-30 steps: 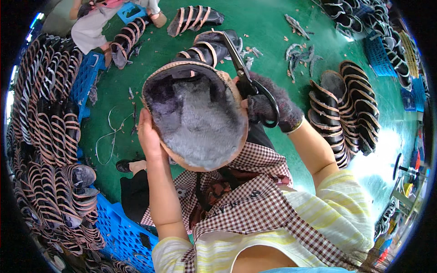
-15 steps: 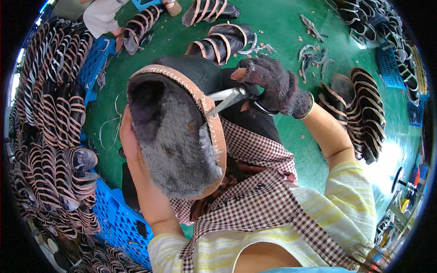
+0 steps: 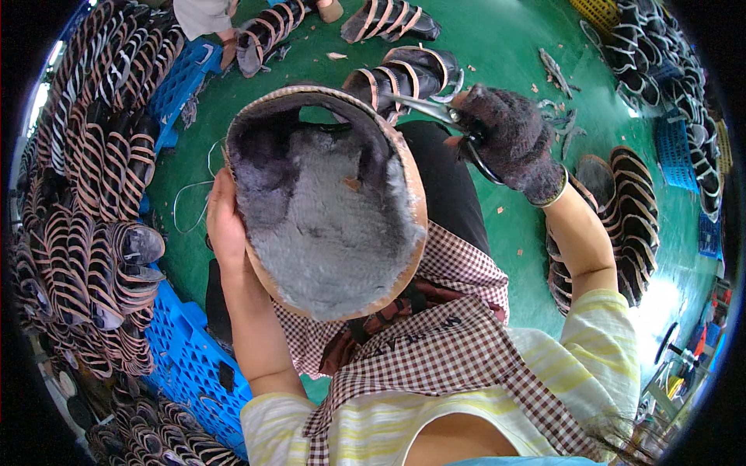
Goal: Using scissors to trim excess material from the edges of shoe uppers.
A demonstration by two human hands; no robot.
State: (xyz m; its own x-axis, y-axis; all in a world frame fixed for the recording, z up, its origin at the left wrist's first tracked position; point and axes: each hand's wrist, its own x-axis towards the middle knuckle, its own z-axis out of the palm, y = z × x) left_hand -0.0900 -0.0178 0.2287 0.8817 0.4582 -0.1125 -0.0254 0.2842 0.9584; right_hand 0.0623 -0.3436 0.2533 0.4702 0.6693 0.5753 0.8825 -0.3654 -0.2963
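A slipper (image 3: 334, 225) with grey fuzzy lining and a tan stitched rim faces me over my lap. At its far end a gap shows the green floor. My left hand (image 3: 225, 221), bare, grips the slipper's left side, its fingers partly hidden behind it. To the right, my right hand (image 3: 509, 140) wears a dark fuzzy glove with bare fingertips and is closed round a pair of scissors (image 3: 426, 107). The scissors' blades point left, just off the slipper's upper right rim; whether they touch it I cannot tell.
Stacked slippers (image 3: 101, 171) fill the left side beside blue plastic pallets (image 3: 183, 349). More slipper rows (image 3: 633, 225) lie on the green floor (image 3: 521, 272) at right and ahead (image 3: 408, 74). Grey trimmings (image 3: 556, 71) are scattered there. Another person's leg (image 3: 203, 15) shows at the top left.
The slipper has tipped so its inside and far gap face me more. The scissors have left the stitched rim, moving up and right with my right hand.
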